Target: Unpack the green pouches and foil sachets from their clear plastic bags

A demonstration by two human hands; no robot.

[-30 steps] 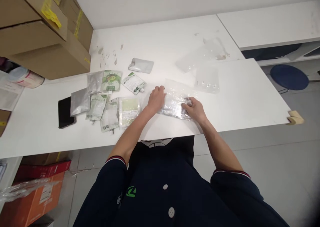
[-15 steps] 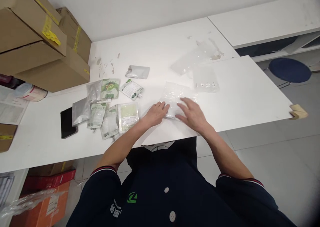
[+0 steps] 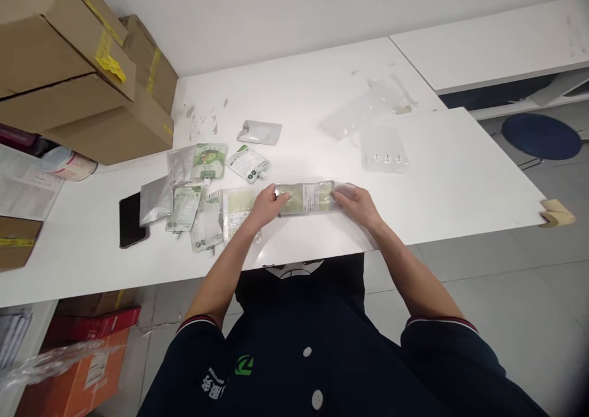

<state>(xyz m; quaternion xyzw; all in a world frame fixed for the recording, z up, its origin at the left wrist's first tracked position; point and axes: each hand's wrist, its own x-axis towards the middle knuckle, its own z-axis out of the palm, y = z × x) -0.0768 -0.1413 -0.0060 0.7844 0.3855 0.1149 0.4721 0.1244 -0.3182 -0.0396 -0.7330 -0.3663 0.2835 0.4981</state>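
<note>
A flat green packet (image 3: 297, 200) with a white printed label, covered in clear plastic, is held just above the front of the white table. My left hand (image 3: 267, 208) grips its left end, thumb on top. My right hand (image 3: 361, 206) pinches the right end, where loose clear plastic shows by the fingers. Left of my left hand lies a clear-wrapped pale green packet (image 3: 240, 207). Beyond it are green-and-white spouted pouches, among them a kiwi-printed pouch (image 3: 210, 160) and a white-backed pouch (image 3: 248, 163). The fingers under the held packet are hidden.
Silver pouches (image 3: 156, 201) and a black phone (image 3: 132, 221) lie to the left. A small silver pouch (image 3: 260, 132) and clear plastic bags (image 3: 384, 148) lie farther back. Cardboard boxes (image 3: 105, 129) stand at the far left; a blue stool (image 3: 540, 136) is beyond the table's right side.
The whitish plastic-covered item under my spread hands now appears as a green labelled packet, turned and gripped at both ends. My left hand moved slightly left. The view shifted a little.
</note>
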